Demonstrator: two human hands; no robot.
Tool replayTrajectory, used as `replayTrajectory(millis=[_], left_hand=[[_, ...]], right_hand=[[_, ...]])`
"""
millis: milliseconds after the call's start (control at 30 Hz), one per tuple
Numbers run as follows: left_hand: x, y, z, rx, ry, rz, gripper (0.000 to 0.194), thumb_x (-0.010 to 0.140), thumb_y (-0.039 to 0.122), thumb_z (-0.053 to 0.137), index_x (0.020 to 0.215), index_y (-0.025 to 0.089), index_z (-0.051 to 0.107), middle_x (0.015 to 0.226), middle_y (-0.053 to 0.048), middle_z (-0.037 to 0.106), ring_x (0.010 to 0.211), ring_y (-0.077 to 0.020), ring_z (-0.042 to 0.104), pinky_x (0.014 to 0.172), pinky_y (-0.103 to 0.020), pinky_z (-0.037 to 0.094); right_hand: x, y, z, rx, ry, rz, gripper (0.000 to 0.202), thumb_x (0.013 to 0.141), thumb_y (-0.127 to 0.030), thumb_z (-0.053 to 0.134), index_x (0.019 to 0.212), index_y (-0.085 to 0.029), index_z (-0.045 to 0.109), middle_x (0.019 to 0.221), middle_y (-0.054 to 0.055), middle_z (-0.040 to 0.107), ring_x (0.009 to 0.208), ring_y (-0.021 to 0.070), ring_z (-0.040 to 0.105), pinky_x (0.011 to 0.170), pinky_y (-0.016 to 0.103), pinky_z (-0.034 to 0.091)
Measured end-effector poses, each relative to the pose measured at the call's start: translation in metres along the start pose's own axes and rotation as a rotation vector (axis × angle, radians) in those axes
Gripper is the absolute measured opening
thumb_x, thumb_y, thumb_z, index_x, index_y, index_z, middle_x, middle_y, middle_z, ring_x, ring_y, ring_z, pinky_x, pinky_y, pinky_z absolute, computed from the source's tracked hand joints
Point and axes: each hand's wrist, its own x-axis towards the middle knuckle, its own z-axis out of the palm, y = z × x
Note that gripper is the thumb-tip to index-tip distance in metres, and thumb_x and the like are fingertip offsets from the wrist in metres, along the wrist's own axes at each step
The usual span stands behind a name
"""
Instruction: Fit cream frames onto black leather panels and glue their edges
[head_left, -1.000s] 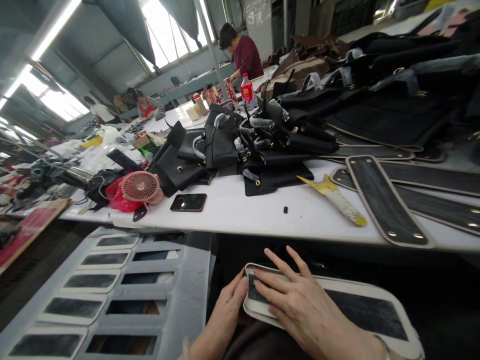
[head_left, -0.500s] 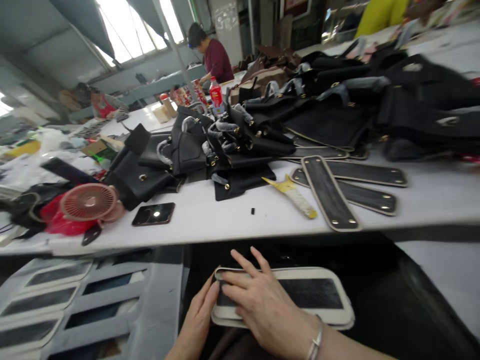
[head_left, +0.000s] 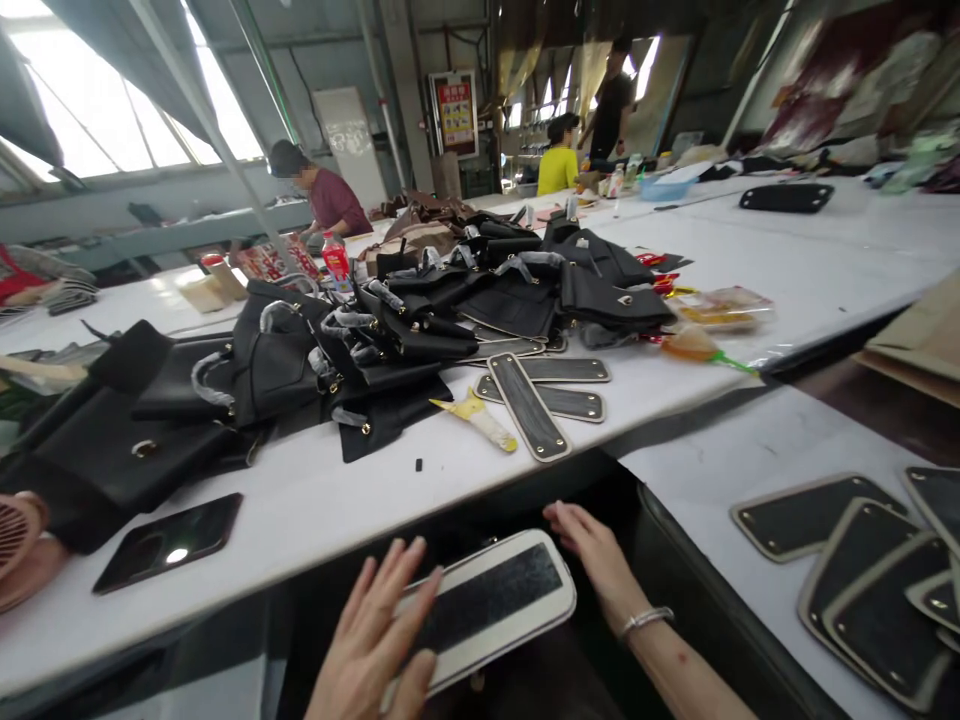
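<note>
In the head view a long rounded panel (head_left: 495, 590), off-white round a dark strip, lies tilted at lap level below the bench edge. My left hand (head_left: 379, 630) is open, fingers stretched and a little apart over the panel's left end, which it partly hides. Beside the right end is my right hand (head_left: 600, 560), with a bracelet on the wrist. Its fingers are stretched out and hold nothing; whether they touch the rim I cannot tell. On the bench ahead lie dark panels with pale edges and brass studs (head_left: 529, 405), near a yellow-ended, tape-wrapped tool (head_left: 480, 420).
Black handbags (head_left: 300, 360) with wrapped handles are heaped along the white bench (head_left: 300, 530). A phone (head_left: 169, 540) and a pink fan (head_left: 22, 550) lie at left. More pale-edged pieces (head_left: 877, 590) overlap on the right surface. A person in maroon (head_left: 330, 200) works beyond the heap.
The view has swung right. My right hand has moved off the panel's left part to beside its right end. My left hand has gone from gripping its left end to spread fingers over it.
</note>
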Motion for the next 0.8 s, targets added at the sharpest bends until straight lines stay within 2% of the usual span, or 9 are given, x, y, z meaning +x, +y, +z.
replayTrajectory(millis=[67, 100, 167, 233, 300, 433, 533, 667, 800], left_hand=[[0.025, 0.021, 0.016, -0.064, -0.313, 0.161, 0.049, 0.088, 0.035, 0.059, 0.136, 0.037, 0.049, 0.148, 0.002, 0.041, 0.14, -0.0309, 0.033, 0.119, -0.051, 0.014], [0.037, 0.029, 0.026, -0.094, -0.427, 0.198, 0.053, 0.087, 0.037, 0.06, 0.138, 0.036, 0.046, 0.148, 0.0, 0.041, 0.139, -0.0317, 0.034, 0.118, -0.051, 0.015], [0.053, 0.04, 0.046, -0.114, -0.533, 0.214, 0.061, 0.086, 0.04, 0.062, 0.142, 0.033, 0.04, 0.15, -0.002, 0.036, 0.141, -0.0333, 0.029, 0.118, -0.052, 0.013], [0.061, 0.04, 0.06, -0.108, -0.544, 0.207, 0.065, 0.085, 0.042, 0.064, 0.144, 0.031, 0.037, 0.151, -0.004, 0.032, 0.142, -0.0354, 0.025, 0.117, -0.053, 0.01], [0.061, 0.033, 0.067, -0.098, -0.549, 0.201, 0.063, 0.086, 0.04, 0.062, 0.143, 0.031, 0.038, 0.151, -0.004, 0.033, 0.142, -0.037, 0.025, 0.116, -0.055, 0.012], [0.058, 0.015, 0.072, -0.051, -0.604, 0.178, 0.048, 0.096, 0.035, 0.043, 0.143, 0.033, 0.038, 0.15, -0.003, 0.036, 0.141, -0.0346, 0.028, 0.116, -0.055, 0.017], [0.059, 0.01, 0.074, 0.074, -0.566, 0.284, 0.052, 0.096, 0.038, 0.044, 0.146, 0.031, 0.033, 0.15, -0.003, 0.036, 0.14, -0.0321, 0.032, 0.115, -0.051, 0.024], [0.062, 0.015, 0.074, 0.418, -0.477, 0.505, 0.072, 0.088, 0.052, 0.055, 0.149, 0.023, 0.029, 0.151, -0.005, 0.037, 0.137, -0.0279, 0.038, 0.113, -0.042, 0.035], [0.063, 0.029, 0.072, 0.618, -0.455, 0.521, 0.068, 0.086, 0.052, 0.057, 0.144, 0.02, 0.039, 0.15, -0.003, 0.04, 0.134, -0.0273, 0.044, 0.109, -0.039, 0.043]], right_hand=[[-0.002, 0.025, 0.003, 0.029, -0.163, 0.106, 0.059, 0.08, -0.069, 0.053, 0.075, -0.013, 0.071, 0.076, 0.011, 0.071, 0.081, 0.03, 0.068, 0.079, 0.047, 0.054], [-0.004, 0.034, 0.009, 0.064, -0.255, 0.134, 0.062, 0.083, -0.07, 0.049, 0.072, -0.013, 0.071, 0.071, 0.011, 0.07, 0.076, 0.0289, 0.069, 0.075, 0.045, 0.055], [-0.007, 0.04, 0.022, 0.147, -0.416, 0.152, 0.064, 0.088, -0.069, 0.039, 0.077, -0.015, 0.072, 0.073, 0.01, 0.071, 0.079, 0.0268, 0.07, 0.076, 0.041, 0.056], [-0.005, 0.038, 0.031, 0.237, -0.507, 0.152, 0.064, 0.091, -0.067, 0.034, 0.087, -0.016, 0.072, 0.081, 0.011, 0.072, 0.086, 0.0254, 0.07, 0.077, 0.039, 0.055], [0.0, 0.031, 0.034, 0.336, -0.529, 0.171, 0.065, 0.09, -0.068, 0.037, 0.094, -0.013, 0.07, 0.086, 0.013, 0.072, 0.085, 0.0264, 0.07, 0.073, 0.039, 0.056], [0.01, 0.028, 0.035, 0.588, -0.559, 0.244, 0.065, 0.086, -0.067, 0.048, 0.1, -0.007, 0.067, 0.089, 0.016, 0.071, 0.081, 0.0268, 0.07, 0.066, 0.035, 0.057], [0.011, 0.039, 0.036, 0.763, -0.595, 0.323, 0.058, 0.085, -0.062, 0.056, 0.102, -0.007, 0.067, 0.088, 0.014, 0.071, 0.078, 0.0234, 0.07, 0.066, 0.031, 0.056], [0.015, 0.064, 0.035, 0.949, -0.624, 0.438, 0.043, 0.082, -0.047, 0.069, 0.101, -0.008, 0.067, 0.085, 0.011, 0.071, 0.073, 0.0174, 0.068, 0.067, 0.026, 0.054], [0.021, 0.084, 0.034, 1.085, -0.599, 0.52, 0.029, 0.08, -0.036, 0.074, 0.089, -0.009, 0.069, 0.081, 0.007, 0.071, 0.072, 0.0119, 0.066, 0.065, 0.018, 0.051]])
